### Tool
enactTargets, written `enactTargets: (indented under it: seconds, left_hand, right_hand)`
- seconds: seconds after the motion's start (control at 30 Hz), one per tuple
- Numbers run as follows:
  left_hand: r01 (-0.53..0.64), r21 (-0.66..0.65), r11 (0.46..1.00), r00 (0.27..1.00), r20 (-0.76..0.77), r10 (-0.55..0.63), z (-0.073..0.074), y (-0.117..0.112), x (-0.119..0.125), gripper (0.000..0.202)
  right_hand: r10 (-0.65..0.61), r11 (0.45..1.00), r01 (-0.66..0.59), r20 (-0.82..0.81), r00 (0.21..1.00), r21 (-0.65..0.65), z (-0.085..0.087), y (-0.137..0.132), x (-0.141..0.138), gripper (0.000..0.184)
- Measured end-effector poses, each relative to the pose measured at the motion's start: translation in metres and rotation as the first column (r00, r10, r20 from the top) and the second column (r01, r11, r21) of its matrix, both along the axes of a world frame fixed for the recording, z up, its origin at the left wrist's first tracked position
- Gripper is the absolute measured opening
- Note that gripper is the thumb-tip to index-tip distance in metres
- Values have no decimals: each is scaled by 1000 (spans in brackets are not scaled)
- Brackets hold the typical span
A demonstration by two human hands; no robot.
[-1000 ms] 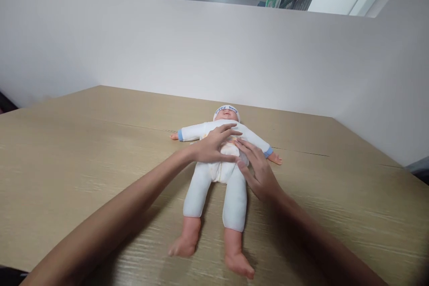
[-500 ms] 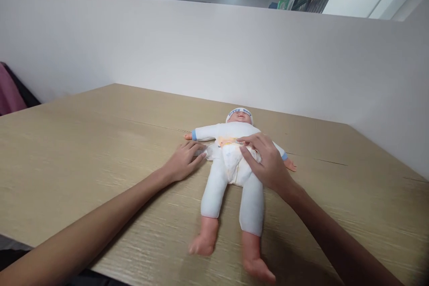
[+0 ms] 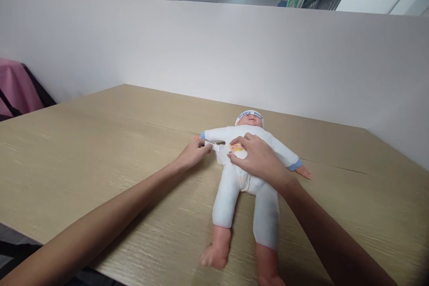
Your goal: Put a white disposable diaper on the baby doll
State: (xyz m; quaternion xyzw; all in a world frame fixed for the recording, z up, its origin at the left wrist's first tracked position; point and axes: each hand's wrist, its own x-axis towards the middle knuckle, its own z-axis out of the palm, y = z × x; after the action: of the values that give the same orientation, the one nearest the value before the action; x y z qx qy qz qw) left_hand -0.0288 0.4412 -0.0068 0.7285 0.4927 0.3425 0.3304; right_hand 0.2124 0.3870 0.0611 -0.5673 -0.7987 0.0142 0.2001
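Observation:
A baby doll (image 3: 222, 203) in a white suit and a lettered cap lies on its back, feet towards me. Around its hips is a white diaper (image 3: 240, 154) with an orange-patterned front panel. My left hand (image 3: 195, 153), beside the doll's waist, is closed in a pinch on the diaper's white side tab (image 3: 214, 146), which is pulled out to the left. My right hand (image 3: 256, 156) holds the diaper's front against the belly, its fingers curved and the thumb a little apart from the forefinger. That hand hides the diaper's right side.
The wooden table (image 3: 117, 143) has thin seams across it and ends at a white partition (image 3: 187, 49) behind the doll. Pink cloth (image 3: 18, 85) hangs past the table's left edge.
My left hand has gone from lying flattish by the diaper's side to pinching its tab and drawing it up. My right fingers have shifted on the front panel. The view has turned slightly left.

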Motion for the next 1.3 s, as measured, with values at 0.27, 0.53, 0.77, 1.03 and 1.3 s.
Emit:
enactTargets:
  seconds: [0.27,0.53,0.77,1.03,1.3]
  left_hand:
    - [224,20,974,944,244,-222,28,-5,48,34]
    - [341,71,937,859,381,-342,21,1,74,49]
    - [308,93,947,806,503,-312,1,13,73,60]
    - [202,50,978,823,532,-198,-22,12,71,53]
    - [-24,118,993,873,486,-37,-4,-13,70,31]
  right_hand:
    - [29,999,-32,-122,992,-26,1,1,2,64]
    - [42,996,-60,-241,970,-68,0,5,7,62]
    - [36,985,-96,-378,925,-141,3,10,16,38]
    - [20,986,-82,-382,924,-147,3,11,20,36]
    - [38,997,-12,-348,937,76,-8,15,16,33]
